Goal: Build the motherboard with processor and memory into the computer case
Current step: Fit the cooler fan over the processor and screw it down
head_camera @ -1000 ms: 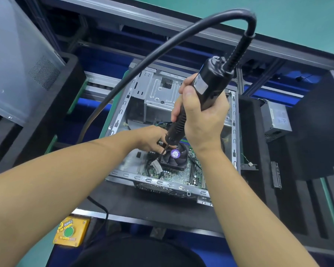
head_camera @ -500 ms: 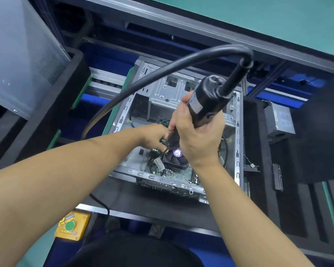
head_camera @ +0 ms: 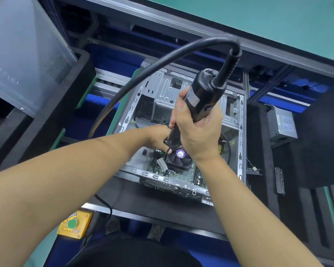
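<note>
Screwdriver (head_camera: 201,101) in right hand (head_camera: 199,135); tip between left hand (head_camera: 156,135), fan (head_camera: 178,160), inside case (head_camera: 241,132).

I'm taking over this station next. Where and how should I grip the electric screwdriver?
Probably best to grip the electric screwdriver round its thick middle barrel, coming from the near side, as the right hand does. It stands tilted bit-down, and the stiff cable leaves its top, so the top offers no hold.
</note>
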Tool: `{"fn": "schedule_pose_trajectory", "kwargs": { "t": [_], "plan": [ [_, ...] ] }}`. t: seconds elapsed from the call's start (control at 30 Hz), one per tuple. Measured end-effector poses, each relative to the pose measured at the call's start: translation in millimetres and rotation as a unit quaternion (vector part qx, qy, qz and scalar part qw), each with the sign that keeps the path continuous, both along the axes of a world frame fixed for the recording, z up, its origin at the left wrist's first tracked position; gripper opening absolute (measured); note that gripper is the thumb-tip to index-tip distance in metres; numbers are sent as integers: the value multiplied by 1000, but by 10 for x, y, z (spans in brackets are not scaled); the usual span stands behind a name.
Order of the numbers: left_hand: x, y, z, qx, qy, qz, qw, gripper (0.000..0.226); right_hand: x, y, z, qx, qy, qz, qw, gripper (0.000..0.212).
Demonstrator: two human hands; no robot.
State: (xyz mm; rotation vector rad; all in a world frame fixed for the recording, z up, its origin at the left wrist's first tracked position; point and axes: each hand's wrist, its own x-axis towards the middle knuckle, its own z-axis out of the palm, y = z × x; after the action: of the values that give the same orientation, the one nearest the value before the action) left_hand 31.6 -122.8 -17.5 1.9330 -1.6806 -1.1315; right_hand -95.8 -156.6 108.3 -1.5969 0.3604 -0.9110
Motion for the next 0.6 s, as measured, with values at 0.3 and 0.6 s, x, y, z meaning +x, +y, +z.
{"fn": "schedule_pose_trajectory", "kwargs": {
  "t": [0.3,0.6],
  "plan": [
    [-25,17,-2,-8,31,16,999,15,19,10,-4,-8,10,16,1000,40],
    [-42,44,-22,-6,47,38,998,15,29,28,8,-1,17,14,1000,29]
  ]
}}
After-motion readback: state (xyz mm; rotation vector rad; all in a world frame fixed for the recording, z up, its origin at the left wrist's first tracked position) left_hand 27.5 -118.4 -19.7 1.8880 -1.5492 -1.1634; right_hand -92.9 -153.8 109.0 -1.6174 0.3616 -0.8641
